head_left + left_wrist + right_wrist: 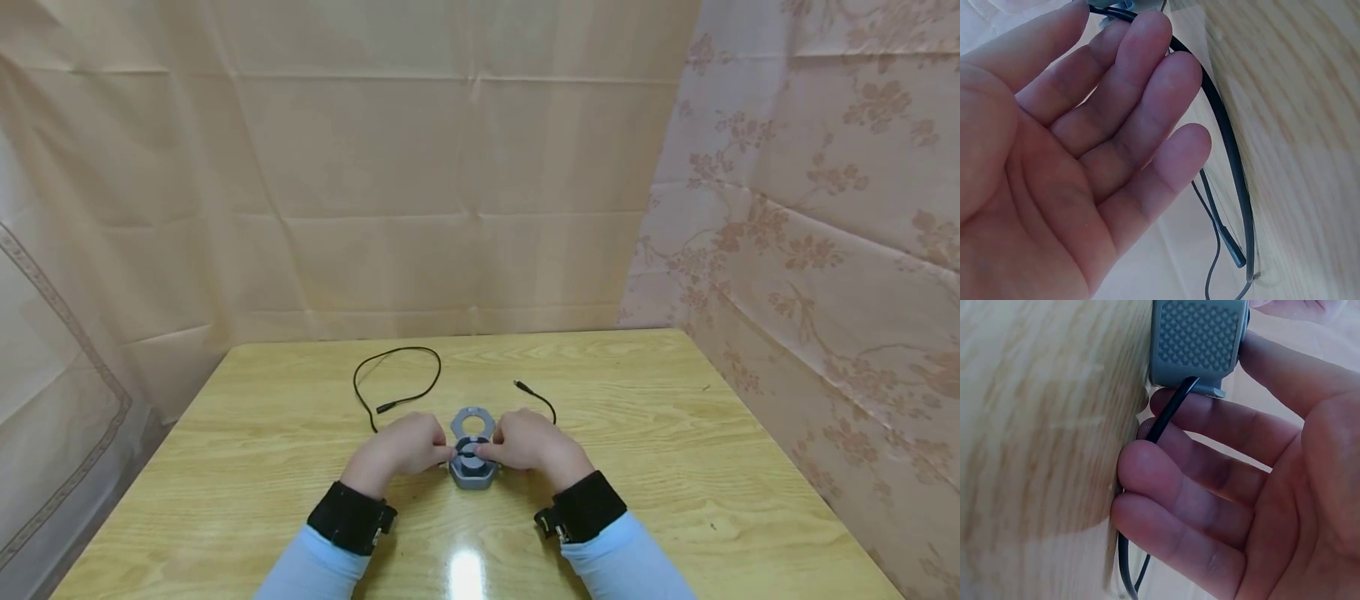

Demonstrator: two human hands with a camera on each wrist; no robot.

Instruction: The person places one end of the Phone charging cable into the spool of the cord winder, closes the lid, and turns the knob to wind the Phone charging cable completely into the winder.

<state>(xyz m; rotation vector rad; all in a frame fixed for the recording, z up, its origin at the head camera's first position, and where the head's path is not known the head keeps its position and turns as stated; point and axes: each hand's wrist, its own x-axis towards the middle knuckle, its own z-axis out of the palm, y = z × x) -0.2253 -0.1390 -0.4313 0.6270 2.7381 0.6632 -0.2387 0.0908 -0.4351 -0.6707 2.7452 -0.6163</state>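
A small grey eight-sided cable case [472, 477] sits on the table between the two hands, its ring-shaped lid [472, 414] swung up at the back. A black cable [1225, 125] runs through it and out at both sides. My left hand [405, 446] pinches the cable at the case's left edge, thumb uppermost; its other fingers lie loosely bent along the cable. From the right, my right hand [528, 446] grips the case, its thumb over the top and its index finger against the side. The cable [1175, 409] passes behind the right fingers. Both thumb tips meet near the round core.
One cable end with a dark connector [386, 407] lies in a loop at the back left. The other end's plug [522, 387] lies back right. Wood-grain table [675, 467] surrounds them; a beige cloth [412, 167] hangs behind and a floral cloth [825, 250] at right.
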